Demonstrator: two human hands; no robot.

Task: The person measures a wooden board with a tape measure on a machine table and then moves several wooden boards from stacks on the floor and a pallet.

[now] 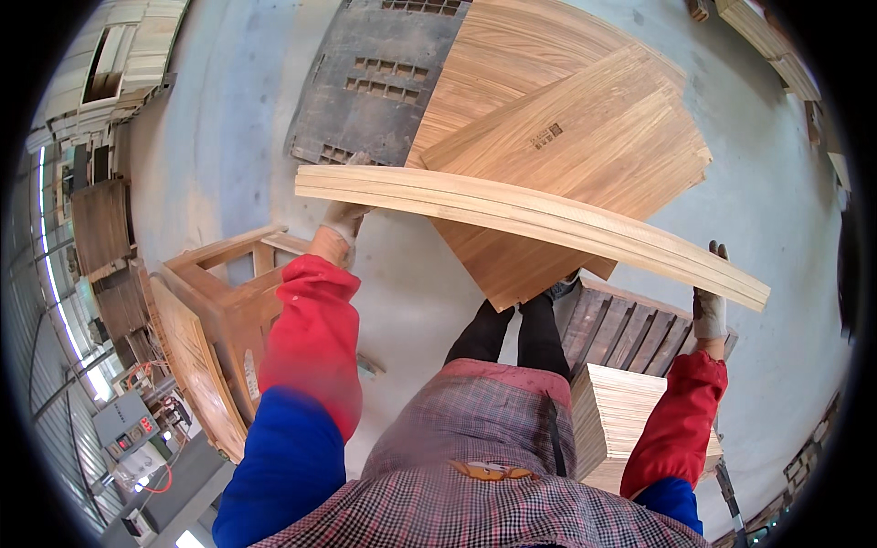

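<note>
A long bundle of pale wooden boards, several layers pressed together, spans the view in front of me. My left hand, in a light glove, grips it near its left end, with fingertips showing past the far edge. Near the right end my right hand, gloved too, is closed round the boards from below, its dark-tipped fingers rising beyond them. The bundle is held above brown wood-grain panels, which lie fanned at different angles and carry a small dark stamp. The bundle hides part of these panels.
A dark plastic pallet lies under the panels' left side. At left stands a wooden frame with a panel leaning on it. On the right are a slatted wooden pallet and a pale stack of wood. A grey control box is lower left.
</note>
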